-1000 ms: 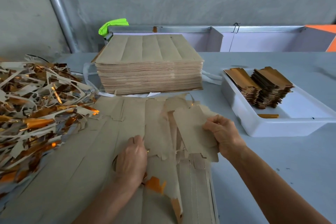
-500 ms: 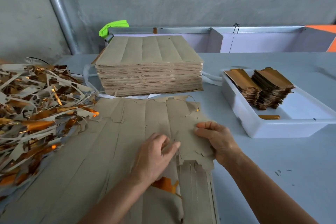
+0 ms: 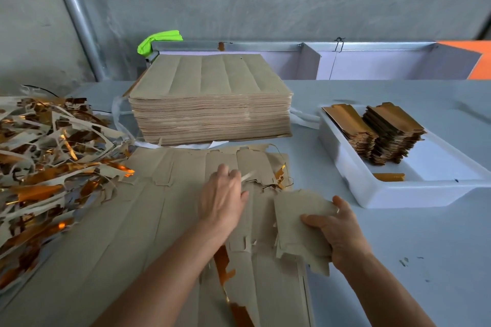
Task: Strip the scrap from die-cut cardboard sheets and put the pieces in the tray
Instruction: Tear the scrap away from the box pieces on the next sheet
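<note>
1. Since half a second ago, the right hand has moved toward 4 o'clock with a small bundle of brown die-cut cardboard pieces, now separated from the sheet. The left hand has moved up toward 12 o'clock on the sheet.
2. Progress, as I judge it: the flat brown die-cut cardboard sheet on the grey bench is only partly stripped. Its right strip is torn out, and the strips on the left look untouched.
3. At 12 o'clock stands a tall stack of brown uncut-looking cardboard sheets, so much work is left.
4. At 2 o'clock, the white plastic tray already holds two stacks of gold-faced finished pieces and one loose gold piece.
5. At 9 o'clock lies a big heap of white and gold scrap strips, which shows that many sheets are done.
6. Right hand: the fingers and thumb are curled around the edge of the bundle and grip it firmly, near the tray but not yet over it.
7. Left hand: it rests on the sheet, and its fingers seem to pinch a thin pale sliver of scrap. The picture is blurred there, so I cannot tell this for sure.
8. The next step is probably to put the bundle in the tray.
</note>
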Available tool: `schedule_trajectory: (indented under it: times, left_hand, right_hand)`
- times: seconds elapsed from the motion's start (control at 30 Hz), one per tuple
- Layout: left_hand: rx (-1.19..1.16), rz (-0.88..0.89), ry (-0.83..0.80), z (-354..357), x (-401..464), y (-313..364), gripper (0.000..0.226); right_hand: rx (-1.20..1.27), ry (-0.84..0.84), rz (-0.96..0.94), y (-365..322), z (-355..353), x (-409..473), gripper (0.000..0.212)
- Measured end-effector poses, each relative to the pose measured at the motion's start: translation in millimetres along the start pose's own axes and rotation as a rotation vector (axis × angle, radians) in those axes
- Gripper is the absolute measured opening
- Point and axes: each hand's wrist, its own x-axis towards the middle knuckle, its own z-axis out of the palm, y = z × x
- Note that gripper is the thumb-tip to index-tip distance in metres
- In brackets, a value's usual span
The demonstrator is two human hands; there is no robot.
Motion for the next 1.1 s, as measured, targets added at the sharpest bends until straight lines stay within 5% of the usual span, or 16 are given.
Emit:
schedule_trajectory:
  times: [0.23, 0.33, 0.53, 0.7, 0.87, 1.1]
  left_hand:
    - [0.050, 0.071, -0.287, 33, 48, 37, 0.076]
    - [0.045, 0.100, -0.335, 43, 57, 43, 0.062]
    - [0.104, 0.220, -0.156, 48, 63, 32, 0.023]
    - [-0.472, -0.102, 0.214, 26, 59, 1, 0.019]
    - [-1.088, -0.264, 0.150, -13, 37, -31, 0.020]
    - [-1.183, -0.076, 0.137, -47, -2, -55, 0.009]
  right_hand:
    - [0.094, 0.003, 0.033, 4, -2, 4, 0.085]
    - [0.124, -0.016, 0.032, 3, -5, 5, 0.084]
    - [0.101, -0.083, -0.038, -4, -18, 1, 0.083]
    - [0.132, -0.063, -0.169, -23, -32, -4, 0.038]
    - [0.033, -0.053, -0.290, -50, -22, -8, 0.025]
    - [-0.386, 0.141, -0.567, -91, 6, 8, 0.018]
